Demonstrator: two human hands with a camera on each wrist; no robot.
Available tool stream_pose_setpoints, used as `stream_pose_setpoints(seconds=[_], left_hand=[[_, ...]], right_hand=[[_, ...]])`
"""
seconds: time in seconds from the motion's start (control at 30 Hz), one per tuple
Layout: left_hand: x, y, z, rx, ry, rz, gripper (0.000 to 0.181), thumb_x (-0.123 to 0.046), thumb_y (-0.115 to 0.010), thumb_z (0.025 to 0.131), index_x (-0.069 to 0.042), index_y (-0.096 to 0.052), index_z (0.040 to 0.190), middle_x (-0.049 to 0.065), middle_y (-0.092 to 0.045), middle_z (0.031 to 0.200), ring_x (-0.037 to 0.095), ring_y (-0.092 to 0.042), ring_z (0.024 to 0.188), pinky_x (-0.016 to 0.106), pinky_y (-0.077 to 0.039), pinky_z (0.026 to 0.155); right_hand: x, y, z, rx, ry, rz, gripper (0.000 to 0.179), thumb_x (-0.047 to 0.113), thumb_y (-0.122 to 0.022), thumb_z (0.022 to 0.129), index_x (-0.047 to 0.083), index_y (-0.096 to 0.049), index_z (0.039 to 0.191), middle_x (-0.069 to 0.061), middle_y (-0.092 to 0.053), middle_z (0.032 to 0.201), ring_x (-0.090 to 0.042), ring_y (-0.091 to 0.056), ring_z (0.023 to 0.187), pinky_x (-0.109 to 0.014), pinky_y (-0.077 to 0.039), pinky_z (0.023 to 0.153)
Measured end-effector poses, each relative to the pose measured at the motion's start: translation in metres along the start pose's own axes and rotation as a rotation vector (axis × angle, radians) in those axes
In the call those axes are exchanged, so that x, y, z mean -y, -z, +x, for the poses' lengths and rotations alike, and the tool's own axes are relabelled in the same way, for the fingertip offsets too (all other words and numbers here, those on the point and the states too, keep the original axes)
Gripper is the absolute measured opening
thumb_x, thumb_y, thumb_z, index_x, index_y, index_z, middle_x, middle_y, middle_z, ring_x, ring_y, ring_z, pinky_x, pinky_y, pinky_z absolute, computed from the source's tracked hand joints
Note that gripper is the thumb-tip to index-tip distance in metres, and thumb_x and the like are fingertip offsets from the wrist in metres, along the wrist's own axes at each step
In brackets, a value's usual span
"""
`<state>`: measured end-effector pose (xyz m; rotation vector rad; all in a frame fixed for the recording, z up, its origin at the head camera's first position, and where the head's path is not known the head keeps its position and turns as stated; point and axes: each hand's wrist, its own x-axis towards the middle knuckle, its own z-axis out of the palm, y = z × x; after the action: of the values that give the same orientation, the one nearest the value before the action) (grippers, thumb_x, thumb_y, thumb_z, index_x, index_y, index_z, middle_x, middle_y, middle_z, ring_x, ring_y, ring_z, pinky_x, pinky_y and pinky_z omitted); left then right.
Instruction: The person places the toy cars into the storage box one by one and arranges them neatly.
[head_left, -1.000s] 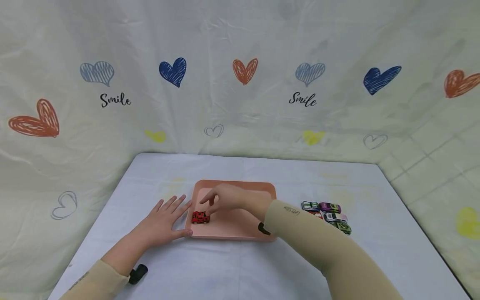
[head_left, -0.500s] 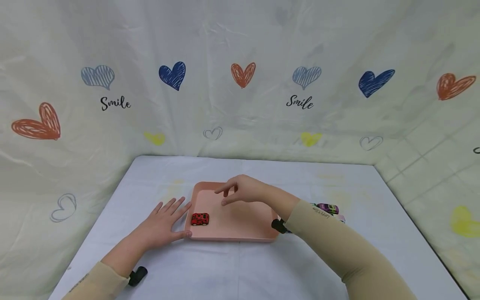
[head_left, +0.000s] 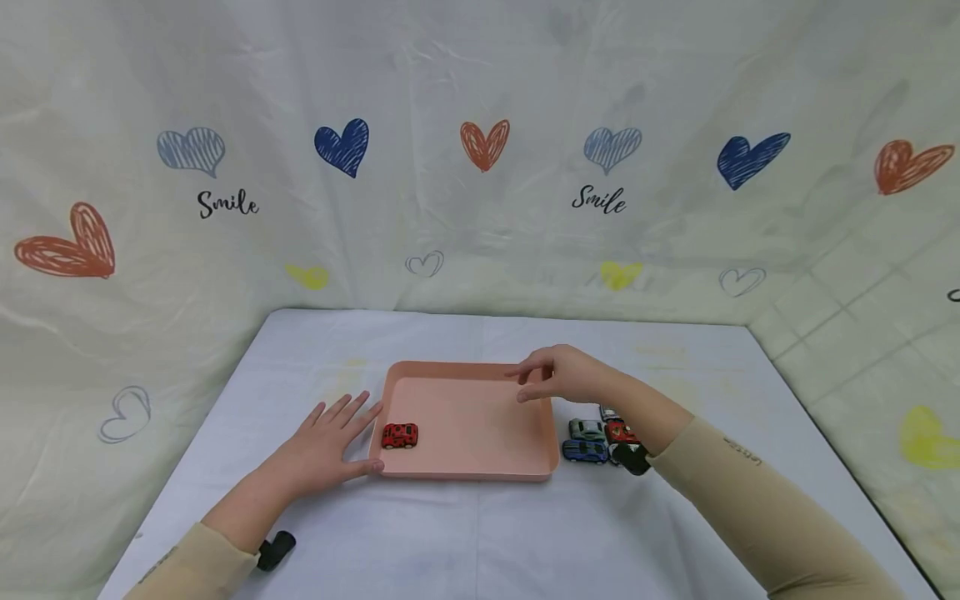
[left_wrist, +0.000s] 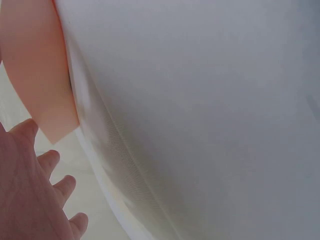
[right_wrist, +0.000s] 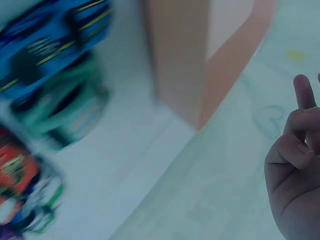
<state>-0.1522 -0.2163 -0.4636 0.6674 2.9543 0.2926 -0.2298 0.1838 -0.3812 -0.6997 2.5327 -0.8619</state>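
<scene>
A red toy car with dark markings (head_left: pixel 400 436) stands at the left end of a pink tray (head_left: pixel 480 421) in the head view. My left hand (head_left: pixel 322 447) lies with its fingers spread at the tray's left edge, the thumb touching the near left corner. Over the tray's far right corner hovers my right hand (head_left: pixel 566 375), fingers loosely bent and nothing held. Below its wrist, just right of the tray, several toy cars are grouped, among them a blue car (head_left: pixel 585 451), a pale green car (head_left: pixel 587 429) and a red car (head_left: pixel 619 432). The right forearm hides part of the group.
A white cloth (head_left: pixel 480 533) covers the table. Behind it hangs a pale curtain (head_left: pixel 480 217) printed with hearts and the word "Smile". A black wrist camera (head_left: pixel 277 550) sits under the left wrist, another black camera (head_left: pixel 632 458) under the right.
My right hand has drawn away from the red car and moved right across the tray to its far right corner. The left hand and red car have stayed in place.
</scene>
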Motion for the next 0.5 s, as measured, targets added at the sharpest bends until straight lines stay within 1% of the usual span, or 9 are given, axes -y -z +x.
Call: stream_pose_setpoints(seconds=[0.13,0.3,0.4,0.5], left_hand=[[-0.002,0.003,0.0,0.01,0.011,0.005,0.09,-0.067,-0.062,0.086,-0.019,-0.032,0.157,0.01,-0.025,0.163,0.04,-0.02,0.148,0.064,-0.013,0.117],[-0.002,0.003,0.0,0.025,0.024,0.018,0.09,-0.066,-0.062,0.086,-0.02,-0.031,0.157,0.01,-0.024,0.163,0.04,-0.02,0.148,0.064,-0.013,0.117],[-0.002,0.003,0.0,0.025,0.022,0.02,0.09,-0.066,-0.062,0.086,-0.02,-0.031,0.157,0.01,-0.024,0.163,0.04,-0.02,0.148,0.064,-0.013,0.117],[-0.002,0.004,0.0,0.025,0.022,0.018,0.09,-0.065,-0.062,0.086,-0.02,-0.032,0.157,0.01,-0.025,0.163,0.04,-0.02,0.148,0.064,-0.013,0.117]], right_hand=[[-0.024,0.004,-0.02,0.01,-0.018,-0.032,0.037,0.034,-0.077,0.088,0.023,-0.072,0.123,0.006,-0.067,0.104,-0.019,-0.053,0.07,-0.032,-0.047,0.058],[-0.051,0.006,-0.041,0.039,-0.055,-0.041,0.042,0.033,-0.076,0.088,0.017,-0.07,0.126,-0.003,-0.067,0.109,-0.019,-0.053,0.067,-0.031,-0.048,0.055],[-0.062,0.008,-0.051,0.054,-0.077,-0.026,0.041,0.031,-0.077,0.088,0.015,-0.07,0.125,-0.008,-0.067,0.11,-0.025,-0.055,0.066,-0.031,-0.049,0.054],[-0.069,0.009,-0.057,0.063,-0.091,-0.039,0.039,0.029,-0.077,0.088,0.015,-0.071,0.125,-0.008,-0.066,0.111,-0.025,-0.058,0.068,-0.031,-0.05,0.056]])
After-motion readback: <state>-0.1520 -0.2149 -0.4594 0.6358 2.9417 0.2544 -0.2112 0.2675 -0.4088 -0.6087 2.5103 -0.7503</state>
